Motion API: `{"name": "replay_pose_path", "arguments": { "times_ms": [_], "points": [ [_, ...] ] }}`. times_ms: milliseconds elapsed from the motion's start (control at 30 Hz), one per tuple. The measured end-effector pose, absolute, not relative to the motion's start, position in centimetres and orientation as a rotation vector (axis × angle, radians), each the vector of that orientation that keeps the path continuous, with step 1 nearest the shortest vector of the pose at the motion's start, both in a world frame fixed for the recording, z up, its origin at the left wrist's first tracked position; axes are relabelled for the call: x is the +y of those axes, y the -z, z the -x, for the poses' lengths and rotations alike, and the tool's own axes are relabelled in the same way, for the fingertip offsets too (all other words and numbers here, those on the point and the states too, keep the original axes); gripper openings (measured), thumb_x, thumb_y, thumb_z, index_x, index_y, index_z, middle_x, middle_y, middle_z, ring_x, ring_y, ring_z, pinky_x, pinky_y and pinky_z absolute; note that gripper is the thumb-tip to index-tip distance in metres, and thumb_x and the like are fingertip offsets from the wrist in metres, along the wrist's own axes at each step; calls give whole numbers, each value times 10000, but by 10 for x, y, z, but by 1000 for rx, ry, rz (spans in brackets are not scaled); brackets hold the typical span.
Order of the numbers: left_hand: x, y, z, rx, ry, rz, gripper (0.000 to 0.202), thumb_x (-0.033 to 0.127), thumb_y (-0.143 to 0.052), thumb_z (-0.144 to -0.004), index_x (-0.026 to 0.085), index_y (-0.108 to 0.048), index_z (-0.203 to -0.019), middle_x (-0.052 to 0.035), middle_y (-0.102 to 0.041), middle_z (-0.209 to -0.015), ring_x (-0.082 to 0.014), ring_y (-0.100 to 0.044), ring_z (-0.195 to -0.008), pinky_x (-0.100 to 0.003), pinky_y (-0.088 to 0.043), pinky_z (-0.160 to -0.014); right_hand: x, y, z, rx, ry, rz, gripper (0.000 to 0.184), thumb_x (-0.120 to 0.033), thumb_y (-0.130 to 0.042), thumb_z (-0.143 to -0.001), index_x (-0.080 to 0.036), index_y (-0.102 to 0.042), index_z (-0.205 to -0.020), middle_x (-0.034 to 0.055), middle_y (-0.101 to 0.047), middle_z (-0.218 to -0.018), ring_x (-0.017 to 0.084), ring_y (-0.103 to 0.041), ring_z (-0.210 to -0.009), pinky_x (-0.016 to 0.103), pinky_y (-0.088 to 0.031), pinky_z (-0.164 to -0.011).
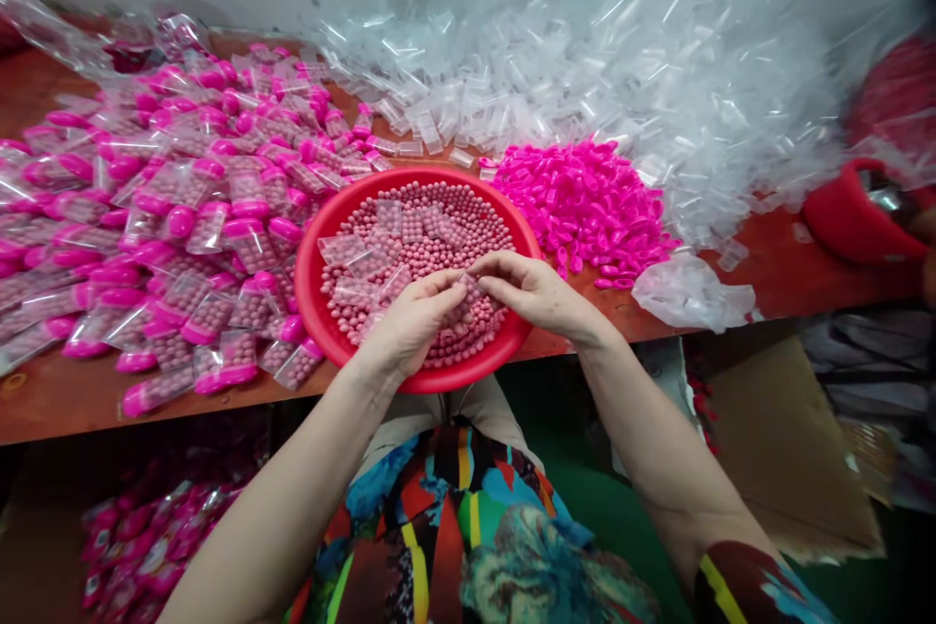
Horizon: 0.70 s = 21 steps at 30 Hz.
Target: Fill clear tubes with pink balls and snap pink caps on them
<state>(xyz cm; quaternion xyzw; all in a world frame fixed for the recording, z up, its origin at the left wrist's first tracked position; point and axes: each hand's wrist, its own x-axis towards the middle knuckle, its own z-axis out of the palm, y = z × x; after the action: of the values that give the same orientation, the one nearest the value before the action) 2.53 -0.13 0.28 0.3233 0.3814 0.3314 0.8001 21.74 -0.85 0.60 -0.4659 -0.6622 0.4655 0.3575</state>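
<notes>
A red basin (311,312) full of small pink beads (431,258) sits at the table's front edge. Several clear plastic cases (358,292) lie on the beads, some with beads inside. Over the basin's near right part, my left hand (420,312) pinches a small clear case mostly hidden by the fingers. My right hand (537,292) meets it from the other side, thumb and forefinger closed at the case's upper end. Pink beads seem to show through it.
Bead-filled cases with bright pink caps (182,224) are heaped at left. Loose pink caps (585,205) form a pile right of the basin, before a large heap of clear cases (621,68). A crumpled plastic bag (694,292) and a red container (855,214) are farther right.
</notes>
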Motion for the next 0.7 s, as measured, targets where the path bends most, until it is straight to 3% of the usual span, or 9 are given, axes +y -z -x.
{"name": "replay_pose_path", "arguments": {
  "times_ms": [167,367,500,567,700],
  "points": [
    [1,-4,-21,919,-607,-683,279,225,-818,-700,129,-747,-952,-31,-693,-810,-100,-610,-652,-191,-488,-570,-9,-3,-216,-1856,-1113,1247,139,-284,-602,-934,-177,-675,-985,20,-716,-912,147,-658,-838,275,-526,-788],
    [3,-11,-27,972,-772,-564,243,207,-806,-687,129,-728,-904,-15,-678,-775,-117,-610,-616,-205,-478,-487,-11,21,-229,-1857,-519,1314,244,-269,-533,-963,-182,-676,-1139,100,-700,-1138,201,-635,-1101,354,-488,-1014],
    [-3,-12,-40,973,-775,-472,210,211,-774,-742,131,-723,-930,-29,-688,-811,-129,-633,-668,-218,-524,-535,4,49,-284,-1403,-241,1820,299,-289,-442,-981,-168,-679,-1118,112,-720,-1100,222,-660,-1028,370,-511,-948],
    [-6,-11,-46,979,-744,-436,206,194,-770,-745,130,-721,-935,-29,-688,-805,-122,-627,-644,-213,-521,-524,12,66,-307,-1296,-144,2175,302,-266,-476,-951,-130,-677,-1132,162,-716,-1109,280,-644,-1073,440,-477,-991],
    [-10,-7,-53,981,-707,-379,215,152,-750,-756,137,-715,-968,-35,-704,-825,-126,-642,-639,-239,-557,-573,19,98,-321,-1371,-111,2385,279,-219,-541,-916,-98,-671,-1131,255,-690,-1128,396,-602,-1138,594,-427,-989]
  ]
}}
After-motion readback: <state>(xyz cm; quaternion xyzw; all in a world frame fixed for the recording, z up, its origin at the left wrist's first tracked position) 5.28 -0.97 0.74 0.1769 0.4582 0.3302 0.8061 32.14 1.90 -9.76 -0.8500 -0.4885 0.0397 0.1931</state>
